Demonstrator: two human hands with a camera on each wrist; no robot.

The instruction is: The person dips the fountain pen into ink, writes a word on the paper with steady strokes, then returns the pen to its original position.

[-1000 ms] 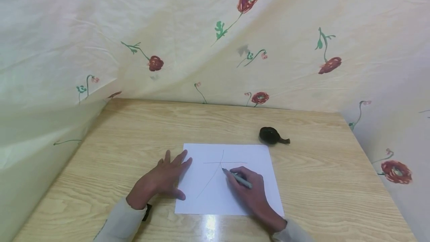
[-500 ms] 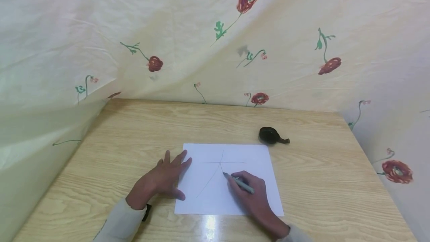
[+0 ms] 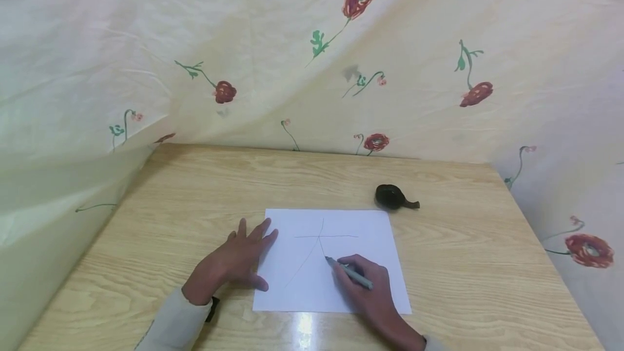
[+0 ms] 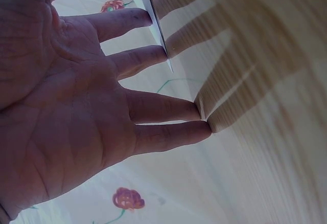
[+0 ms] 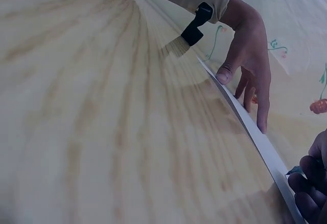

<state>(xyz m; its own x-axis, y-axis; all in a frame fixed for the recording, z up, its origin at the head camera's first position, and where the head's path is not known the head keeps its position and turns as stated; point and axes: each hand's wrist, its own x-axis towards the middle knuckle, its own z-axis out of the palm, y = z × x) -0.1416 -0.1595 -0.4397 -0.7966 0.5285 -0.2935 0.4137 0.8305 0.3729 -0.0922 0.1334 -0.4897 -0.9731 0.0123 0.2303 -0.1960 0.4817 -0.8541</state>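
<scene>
A white sheet of paper (image 3: 297, 299) lies on the wooden table, bearing a thin crossbar, a short upright stroke and two strokes that slant down from it. My right hand (image 3: 368, 291) pinches a grey-green pen (image 3: 358, 276), its tip on the paper at the lower end of the right slanting stroke. With fingers spread, my left hand (image 3: 234, 259) rests over the paper's left edge. In the left wrist view the fingertips (image 4: 156, 52) of that hand touch the sheet's edge and the table. Only curled fingers of the right hand (image 5: 311, 183) show in the right wrist view.
A small black pan-shaped object (image 3: 390, 197) with a short handle sits just behind the paper's far right corner. Floral cloth (image 3: 273, 42) hangs behind the wooden table (image 3: 463, 242) and along both sides. A black wrist strap (image 5: 194, 29) is on the left sleeve.
My right hand has moved the pen down and slightly right, lengthening the right slanting stroke below the crossbar. The left hand stays in place on the paper's edge.
</scene>
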